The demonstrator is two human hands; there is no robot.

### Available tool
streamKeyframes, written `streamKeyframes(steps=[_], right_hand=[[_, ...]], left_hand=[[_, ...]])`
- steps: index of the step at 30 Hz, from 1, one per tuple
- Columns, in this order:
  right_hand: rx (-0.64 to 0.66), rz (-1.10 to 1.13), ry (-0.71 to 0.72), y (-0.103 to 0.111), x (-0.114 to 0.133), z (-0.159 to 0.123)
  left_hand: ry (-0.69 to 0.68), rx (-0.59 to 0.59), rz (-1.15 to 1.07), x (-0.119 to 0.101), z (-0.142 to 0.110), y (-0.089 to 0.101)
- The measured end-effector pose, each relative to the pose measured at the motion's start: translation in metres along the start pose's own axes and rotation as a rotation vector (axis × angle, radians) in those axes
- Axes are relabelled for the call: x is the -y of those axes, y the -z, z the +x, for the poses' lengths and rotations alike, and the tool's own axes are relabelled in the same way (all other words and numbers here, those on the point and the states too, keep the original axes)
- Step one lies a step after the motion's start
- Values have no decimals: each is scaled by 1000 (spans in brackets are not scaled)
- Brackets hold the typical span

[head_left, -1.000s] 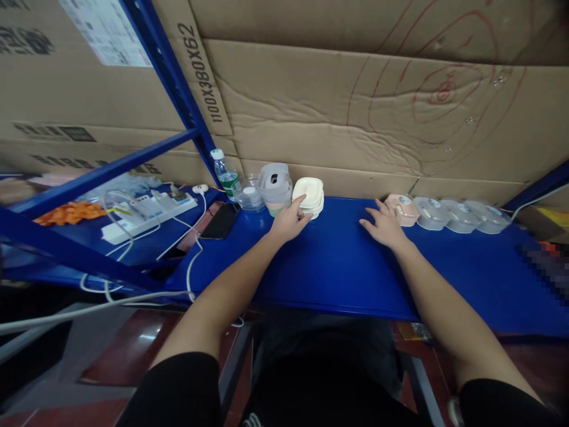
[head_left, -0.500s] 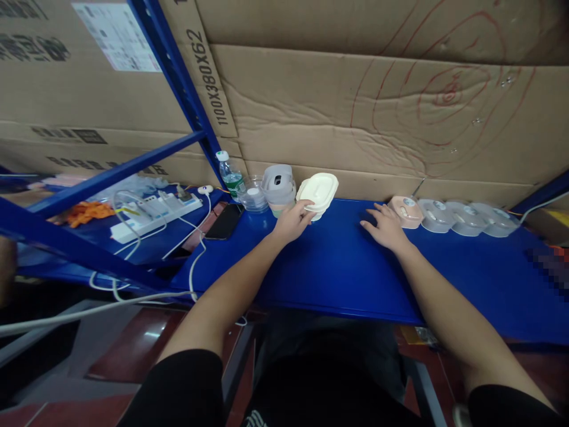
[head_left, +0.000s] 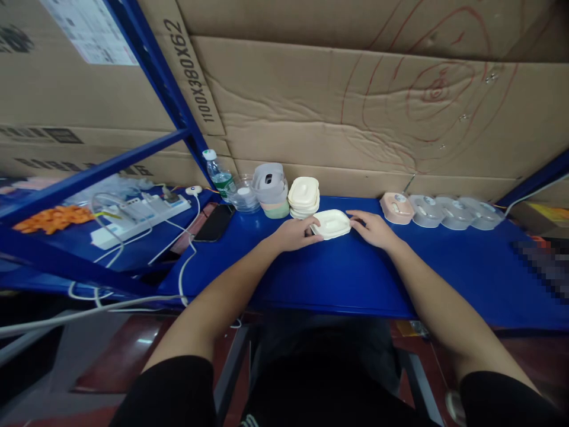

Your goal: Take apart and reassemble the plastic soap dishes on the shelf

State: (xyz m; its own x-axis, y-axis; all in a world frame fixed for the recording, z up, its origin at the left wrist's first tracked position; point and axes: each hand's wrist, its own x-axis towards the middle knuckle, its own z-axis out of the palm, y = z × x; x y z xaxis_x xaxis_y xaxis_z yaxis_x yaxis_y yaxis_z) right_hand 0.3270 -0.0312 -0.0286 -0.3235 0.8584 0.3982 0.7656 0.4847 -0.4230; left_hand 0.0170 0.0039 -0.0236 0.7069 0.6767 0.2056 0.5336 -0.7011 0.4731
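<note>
A cream-coloured lid (head_left: 331,225), roundish-rectangular with a recessed middle, is between my hands just over the blue tabletop (head_left: 338,279). My left hand (head_left: 297,234) pinches its left end between thumb and fingers. At the opposite end, the fingertips of my right hand (head_left: 371,228) are on or very near the rim, with the fingers partly stretched. Right behind the lid rises a stack of similar cream lids (head_left: 304,196). Left of that stack stand nested grey containers (head_left: 270,184) above a greenish one.
Several closed containers line the back right, one pink (head_left: 397,207) and the others clear grey (head_left: 427,211). At the left are a water bottle (head_left: 219,175), a clear round tub (head_left: 245,194), a black phone (head_left: 216,223) and a power strip (head_left: 141,220) with cables. A cardboard wall (head_left: 284,107) stands behind.
My left hand has brought one cream lid off the stack, forward and lower. My right hand has moved left to its other end. The view has shifted slightly.
</note>
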Motion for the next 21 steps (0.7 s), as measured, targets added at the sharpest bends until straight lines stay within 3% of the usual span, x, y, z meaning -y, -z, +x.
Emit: streamKeyframes(steps=[12,14,21], right_hand=[[143,-46,26,-1,-5,1],[147,-46,24,-1,-5,1],[168,-42,9,1,-3,1]], left_hand=[[132,61,47,5,2,5],[137,-9,33,6,2,5],[174,-439,-39,25,5,8]])
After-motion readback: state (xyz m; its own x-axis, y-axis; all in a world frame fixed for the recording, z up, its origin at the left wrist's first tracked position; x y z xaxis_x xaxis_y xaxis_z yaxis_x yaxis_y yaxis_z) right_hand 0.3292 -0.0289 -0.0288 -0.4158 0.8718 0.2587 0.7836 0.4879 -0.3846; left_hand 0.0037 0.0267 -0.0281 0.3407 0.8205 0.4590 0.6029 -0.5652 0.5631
